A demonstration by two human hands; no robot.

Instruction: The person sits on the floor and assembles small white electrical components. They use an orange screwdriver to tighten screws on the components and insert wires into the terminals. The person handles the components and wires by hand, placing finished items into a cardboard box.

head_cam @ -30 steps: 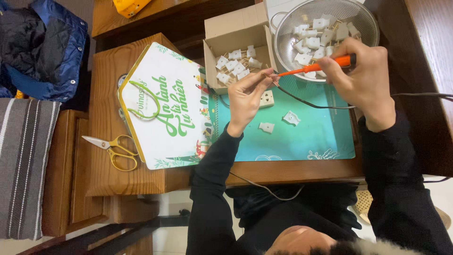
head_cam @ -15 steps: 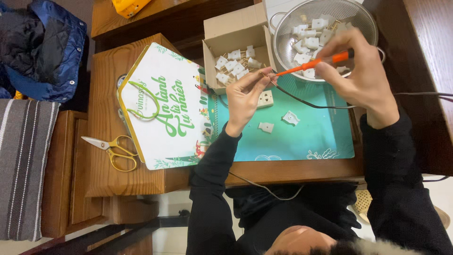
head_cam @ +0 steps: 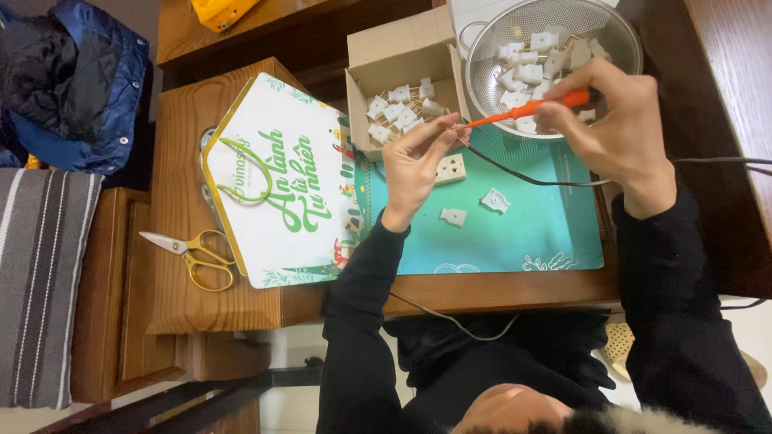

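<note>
1. While the camera is looking down, the left hand (head_cam: 414, 165) is pinching a tiny part at its fingertips, just above the teal mat (head_cam: 515, 225) near the cardboard box (head_cam: 402, 72).
2. Right hand (head_cam: 615, 133) is gripping the orange-handled tool (head_cam: 535, 108), tip meeting that part, over the edge of the metal strainer (head_cam: 555, 48).
3. Part's looking light, stiff and fiddly imo; easy to drop, so pinching the sides seems best. Tool: holding by the orange grip, away from the tip.
4. Black cord (head_cam: 523, 173) is trailing off across the mat.
5. Can't make out the pinched part itself, fingers are covering it. Bench (head_cam: 241, 305) is partly cut off by the frame edges.
</note>
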